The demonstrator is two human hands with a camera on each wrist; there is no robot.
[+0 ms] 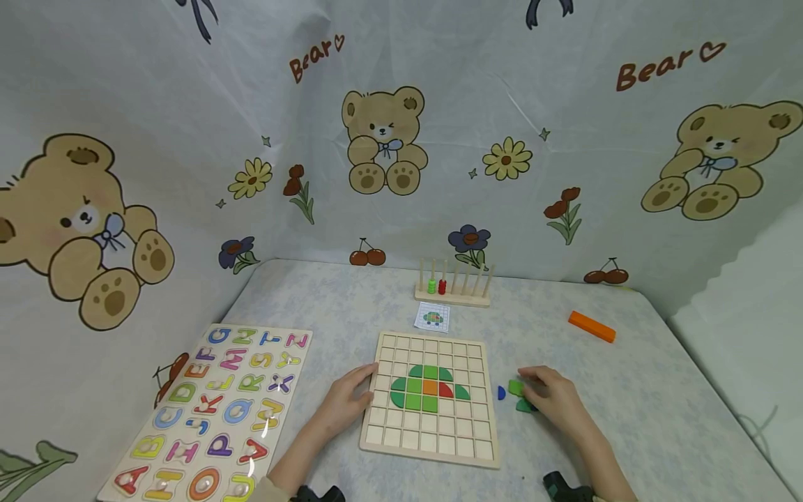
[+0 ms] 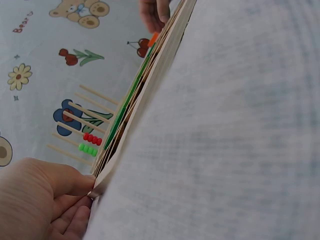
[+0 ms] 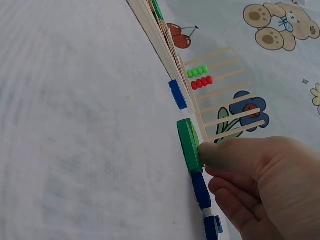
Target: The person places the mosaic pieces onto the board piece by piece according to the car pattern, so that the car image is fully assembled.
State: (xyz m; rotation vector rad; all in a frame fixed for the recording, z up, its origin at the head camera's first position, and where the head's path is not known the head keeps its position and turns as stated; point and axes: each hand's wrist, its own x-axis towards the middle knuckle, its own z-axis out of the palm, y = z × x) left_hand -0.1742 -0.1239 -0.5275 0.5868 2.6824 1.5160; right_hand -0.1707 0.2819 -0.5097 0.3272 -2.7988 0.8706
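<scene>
On the worktop (image 1: pixel 533 314), far left, lies an alphabet board (image 1: pixel 235 388); the left sleeve overlaps its near right corner. The left hand (image 1: pixel 345 401) is clamped on the left edge of the grid board (image 1: pixel 427 421), thumb above. The grid board lies flat at centre, bearing a green, orange and red mosaic (image 1: pixel 414 384). Directly behind are a pattern card (image 1: pixel 432 317) and a peg rack (image 1: pixel 452 299). Right of the grid board: a blue half-round (image 1: pixel 501 393), then green pieces (image 1: pixel 516 388), partly obstructed by the right hand (image 1: pixel 552 394); whether it grips one cannot be determined. Far right: an orange bar (image 1: pixel 592 326).
</scene>
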